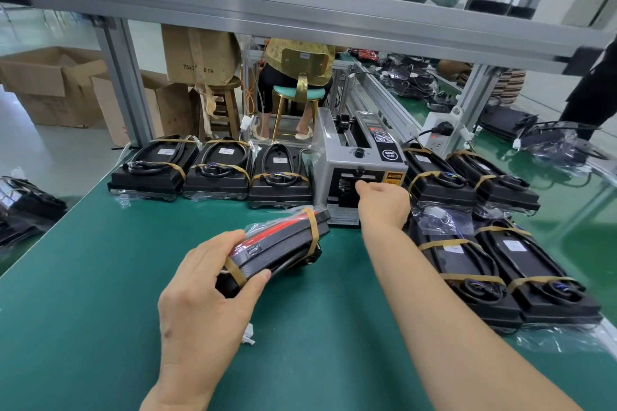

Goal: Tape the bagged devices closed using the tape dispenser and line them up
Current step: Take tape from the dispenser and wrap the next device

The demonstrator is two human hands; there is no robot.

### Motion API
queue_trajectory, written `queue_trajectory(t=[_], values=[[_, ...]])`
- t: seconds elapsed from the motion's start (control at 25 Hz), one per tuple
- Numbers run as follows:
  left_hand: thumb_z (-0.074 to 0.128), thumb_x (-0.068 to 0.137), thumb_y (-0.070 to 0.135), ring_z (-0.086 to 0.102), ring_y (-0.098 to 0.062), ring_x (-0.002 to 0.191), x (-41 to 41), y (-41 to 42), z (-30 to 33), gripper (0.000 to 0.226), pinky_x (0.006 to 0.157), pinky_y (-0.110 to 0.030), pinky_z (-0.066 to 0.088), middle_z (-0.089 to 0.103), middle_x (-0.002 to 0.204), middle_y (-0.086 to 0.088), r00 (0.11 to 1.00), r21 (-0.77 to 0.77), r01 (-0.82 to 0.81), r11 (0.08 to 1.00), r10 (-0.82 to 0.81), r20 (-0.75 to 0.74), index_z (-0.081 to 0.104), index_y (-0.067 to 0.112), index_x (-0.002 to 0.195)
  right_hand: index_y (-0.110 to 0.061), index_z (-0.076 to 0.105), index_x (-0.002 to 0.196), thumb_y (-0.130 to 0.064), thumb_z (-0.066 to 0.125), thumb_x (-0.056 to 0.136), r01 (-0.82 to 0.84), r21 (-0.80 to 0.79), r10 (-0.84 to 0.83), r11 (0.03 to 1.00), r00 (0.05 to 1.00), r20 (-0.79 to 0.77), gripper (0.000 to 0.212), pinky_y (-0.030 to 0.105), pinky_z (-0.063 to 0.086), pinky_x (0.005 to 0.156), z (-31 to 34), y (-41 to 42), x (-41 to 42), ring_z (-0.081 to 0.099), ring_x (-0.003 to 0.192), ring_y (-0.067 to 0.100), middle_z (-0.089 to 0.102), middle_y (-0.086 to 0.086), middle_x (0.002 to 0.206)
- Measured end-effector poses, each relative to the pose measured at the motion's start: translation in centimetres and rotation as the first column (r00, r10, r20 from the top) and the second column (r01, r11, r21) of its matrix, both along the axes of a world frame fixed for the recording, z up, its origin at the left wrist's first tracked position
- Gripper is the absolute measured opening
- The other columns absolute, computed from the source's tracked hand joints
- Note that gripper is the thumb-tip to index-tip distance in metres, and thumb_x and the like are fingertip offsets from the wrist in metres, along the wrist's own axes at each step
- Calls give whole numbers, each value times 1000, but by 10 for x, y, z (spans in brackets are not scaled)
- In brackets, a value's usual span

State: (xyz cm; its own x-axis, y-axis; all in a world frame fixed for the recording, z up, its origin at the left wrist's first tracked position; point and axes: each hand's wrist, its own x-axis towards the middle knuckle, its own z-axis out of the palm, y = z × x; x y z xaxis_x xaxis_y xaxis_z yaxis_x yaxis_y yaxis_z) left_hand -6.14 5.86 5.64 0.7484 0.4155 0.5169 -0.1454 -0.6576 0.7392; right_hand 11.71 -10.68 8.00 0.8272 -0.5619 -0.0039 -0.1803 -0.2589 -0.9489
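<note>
Head cam: left hand (200,290) grips the bagged device (277,250); right hand (380,203) at the tape dispenser (360,160), grip unclear. I'd pull tape straight.

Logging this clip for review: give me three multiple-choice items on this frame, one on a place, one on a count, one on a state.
1. Where is the right hand?
A. At the front slot of the tape dispenser
B. Flat on the green table
C. On a cardboard box

2. How many bagged devices lie in the row left of the dispenser?
A. One
B. Three
C. Six

3. What is the left hand doing?
A. Resting open
B. Pressing a button
C. Gripping a bagged device

Answers: 1 A, its fingers reach into the dispenser's front opening. 2 B, three lie side by side there. 3 C, fingers and thumb curl round the device, which is tilted off the table.
</note>
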Motion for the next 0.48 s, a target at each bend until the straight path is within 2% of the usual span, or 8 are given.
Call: queue_trajectory(t=[0.12, 0.2, 0.28, 0.4, 0.48], values=[[86, 60, 5, 54, -4, 93, 0, 2, -1, 52, 87, 0, 33, 64, 101, 11, 1000, -13, 2, 1000, -2, -4, 68, 18, 107, -16, 75, 82, -23, 72, 83, 77, 30, -75, 997, 996, -47, 8, 24, 39, 64, 4, 4, 7, 58, 73, 23, 71, 5, 87], [86, 60, 5, 54, -4, 92, 0, 3, 0, 52, 87, 1, 32, 64, 100, 12, 1000, -15, 7, 1000, -7, -1, 68, 19, 107, -12, 73, 87, -19, 73, 81, 117, 115, -111, 986, 992, -61, 10, 29, 48, 70, 4, 6, 11, 62, 82, 28, 71, 10, 95], [86, 60, 5, 54, -3, 92, 0, 3, -1, 52, 87, 0, 32, 64, 100, 12, 1000, -20, 10, 1000, -10, 1, 69, 19, 107, -14, 66, 75, -19, 72, 80, 123, 180, -114, 976, 992, -58, 10, 31, 50, 71, 3, 10, 15, 61, 80, 29, 67, 9, 89], [86, 60, 5, 54, -4, 93, 1, 4, -1, 52, 87, 0, 33, 65, 101, 11, 1000, -28, 17, 999, -17, -6, 68, 19, 107, -18, 53, 61, -18, 69, 83, 104, 284, -95, 953, 994, -46, 26, 30, 46, 65, 6, 14, 10, 56, 74, 25, 58, 1, 73], [86, 60, 6, 54, -4, 93, 0, 6, -2, 52, 86, 0, 32, 65, 101, 10, 1000, -24, 11, 1000, -11, -7, 68, 18, 107, -18, 46, 60, -15, 64, 84, 40, 433, -31, 900, 999, -27, 30, 25, 41, 50, 6, 9, 2, 49, 56, 18, 48, -3, 58]])
